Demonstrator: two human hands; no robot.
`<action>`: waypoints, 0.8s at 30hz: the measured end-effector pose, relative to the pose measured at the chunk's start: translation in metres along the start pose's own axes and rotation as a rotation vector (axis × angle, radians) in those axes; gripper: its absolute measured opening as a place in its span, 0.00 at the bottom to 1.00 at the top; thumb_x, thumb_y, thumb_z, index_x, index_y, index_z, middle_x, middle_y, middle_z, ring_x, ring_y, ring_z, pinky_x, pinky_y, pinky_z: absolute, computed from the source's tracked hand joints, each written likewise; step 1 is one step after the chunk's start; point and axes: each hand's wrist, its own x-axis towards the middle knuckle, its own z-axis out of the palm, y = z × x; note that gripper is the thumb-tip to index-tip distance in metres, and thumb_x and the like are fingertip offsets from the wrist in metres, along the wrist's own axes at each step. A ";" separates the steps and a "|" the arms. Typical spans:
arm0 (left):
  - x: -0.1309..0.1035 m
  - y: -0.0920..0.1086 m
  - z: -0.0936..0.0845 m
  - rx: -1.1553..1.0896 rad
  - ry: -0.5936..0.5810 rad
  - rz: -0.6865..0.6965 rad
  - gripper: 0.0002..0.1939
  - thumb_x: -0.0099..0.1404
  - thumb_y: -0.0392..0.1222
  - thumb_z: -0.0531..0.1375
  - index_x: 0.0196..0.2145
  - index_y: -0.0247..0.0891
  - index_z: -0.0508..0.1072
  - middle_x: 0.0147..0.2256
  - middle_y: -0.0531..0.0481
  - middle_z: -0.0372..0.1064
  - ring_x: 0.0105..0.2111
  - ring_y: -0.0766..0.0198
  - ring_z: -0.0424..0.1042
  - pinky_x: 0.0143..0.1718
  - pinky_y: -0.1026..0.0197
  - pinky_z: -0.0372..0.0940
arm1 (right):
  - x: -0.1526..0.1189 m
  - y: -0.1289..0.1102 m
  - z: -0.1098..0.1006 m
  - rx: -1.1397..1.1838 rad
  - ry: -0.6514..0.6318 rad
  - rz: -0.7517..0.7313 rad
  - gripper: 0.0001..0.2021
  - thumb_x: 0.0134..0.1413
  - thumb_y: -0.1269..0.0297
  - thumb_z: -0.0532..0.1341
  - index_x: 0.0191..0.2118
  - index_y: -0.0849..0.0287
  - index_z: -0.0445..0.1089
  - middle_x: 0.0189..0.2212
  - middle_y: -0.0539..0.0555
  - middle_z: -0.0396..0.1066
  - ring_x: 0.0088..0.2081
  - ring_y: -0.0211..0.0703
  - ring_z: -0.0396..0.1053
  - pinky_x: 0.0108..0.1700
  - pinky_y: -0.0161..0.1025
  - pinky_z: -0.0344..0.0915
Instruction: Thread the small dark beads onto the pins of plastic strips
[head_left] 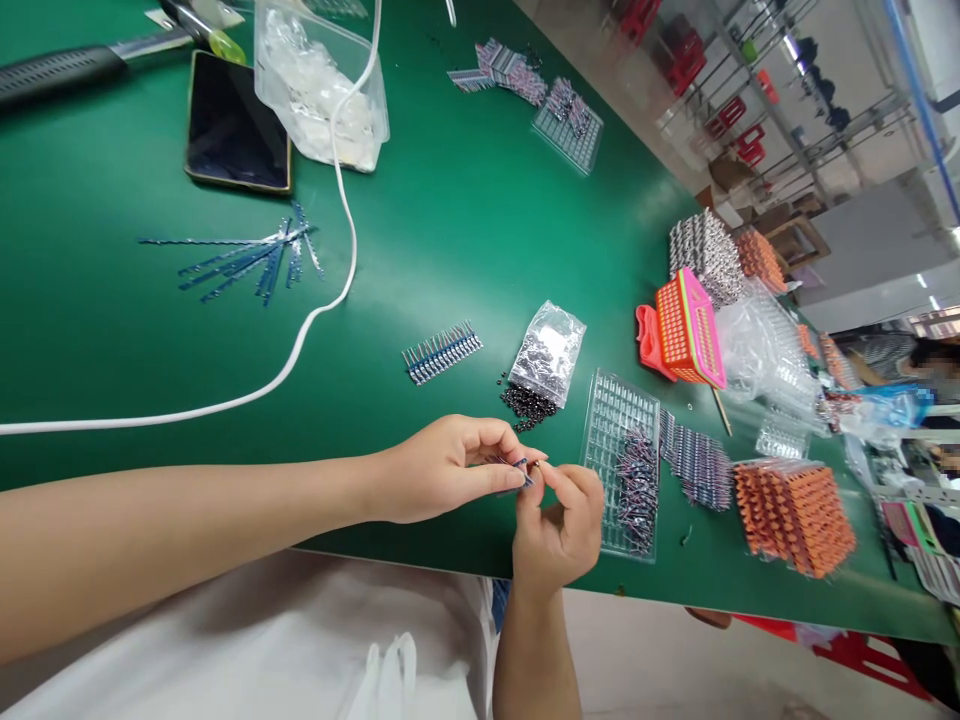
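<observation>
My left hand (450, 470) is closed in a pinch on a small blue part with thin wire leads (527, 478), near the table's front edge. Fingertip to fingertip with it, my right hand (559, 520) pinches something tiny and dark at the same part; the fingers hide most of it. Just beyond the hands lies a heap of small dark beads (529, 404), spilling from a clear plastic bag (551, 345). Left of the bag is a row of blue parts with wire leads (442, 352). Right of my right hand, a clear compartment tray (606, 420) holds many wired parts (639, 490).
A white cable (300, 345) crosses the green table (450, 230) on the left. Nearby are blue strips (240, 265), a phone (236, 125), a plastic container (382, 110) and a black-handled tool (60, 75). Rightward stand orange stacks (795, 515) and a basket (675, 325).
</observation>
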 end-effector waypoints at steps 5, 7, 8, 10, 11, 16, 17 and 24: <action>-0.001 0.002 -0.001 0.104 -0.010 0.005 0.06 0.64 0.41 0.62 0.34 0.36 0.71 0.43 0.45 0.76 0.38 0.63 0.73 0.42 0.59 0.68 | -0.001 0.003 -0.001 -0.007 -0.004 0.004 0.11 0.57 0.74 0.64 0.44 0.51 0.71 0.34 0.51 0.71 0.34 0.40 0.71 0.34 0.41 0.71; -0.001 0.003 -0.002 0.129 -0.008 0.008 0.06 0.64 0.41 0.62 0.34 0.36 0.71 0.41 0.46 0.76 0.38 0.64 0.72 0.42 0.60 0.67 | -0.001 0.005 -0.002 0.006 -0.027 -0.003 0.13 0.58 0.74 0.64 0.45 0.50 0.71 0.35 0.51 0.72 0.35 0.40 0.72 0.35 0.41 0.72; 0.000 0.004 -0.002 0.137 -0.004 0.005 0.06 0.64 0.41 0.62 0.34 0.36 0.71 0.40 0.46 0.76 0.38 0.63 0.72 0.43 0.60 0.67 | -0.001 0.006 -0.002 0.011 -0.039 -0.014 0.14 0.57 0.75 0.64 0.46 0.49 0.71 0.35 0.51 0.72 0.35 0.39 0.72 0.36 0.41 0.73; 0.001 0.006 -0.003 0.137 0.007 -0.013 0.06 0.63 0.41 0.62 0.33 0.36 0.71 0.38 0.47 0.75 0.39 0.62 0.72 0.43 0.60 0.66 | -0.001 0.007 -0.002 0.022 -0.064 -0.040 0.17 0.57 0.77 0.64 0.48 0.49 0.71 0.36 0.50 0.72 0.37 0.39 0.72 0.37 0.41 0.73; 0.002 0.007 -0.003 0.130 0.016 -0.030 0.07 0.63 0.42 0.62 0.33 0.36 0.71 0.37 0.48 0.75 0.39 0.62 0.72 0.42 0.60 0.66 | -0.001 0.008 -0.003 0.026 -0.075 -0.051 0.18 0.57 0.77 0.64 0.49 0.48 0.71 0.36 0.50 0.72 0.37 0.39 0.73 0.37 0.41 0.73; 0.004 0.008 -0.005 0.071 0.039 -0.095 0.09 0.61 0.44 0.64 0.33 0.36 0.69 0.37 0.48 0.75 0.37 0.61 0.72 0.38 0.60 0.65 | 0.000 0.008 -0.002 0.003 -0.079 -0.061 0.16 0.57 0.77 0.63 0.48 0.50 0.71 0.36 0.51 0.73 0.37 0.39 0.72 0.38 0.41 0.73; 0.004 0.008 -0.005 0.066 0.037 -0.096 0.10 0.61 0.44 0.64 0.33 0.36 0.69 0.37 0.47 0.75 0.38 0.61 0.72 0.39 0.60 0.65 | 0.000 0.008 -0.002 -0.002 -0.072 -0.054 0.15 0.57 0.77 0.63 0.46 0.51 0.71 0.35 0.51 0.73 0.36 0.39 0.72 0.38 0.41 0.72; 0.004 0.005 -0.004 0.070 0.012 -0.087 0.09 0.63 0.44 0.63 0.33 0.36 0.69 0.42 0.44 0.76 0.40 0.61 0.73 0.40 0.60 0.66 | -0.001 0.006 -0.002 0.156 -0.089 0.207 0.03 0.61 0.70 0.61 0.38 0.55 0.69 0.33 0.52 0.70 0.35 0.40 0.71 0.36 0.41 0.70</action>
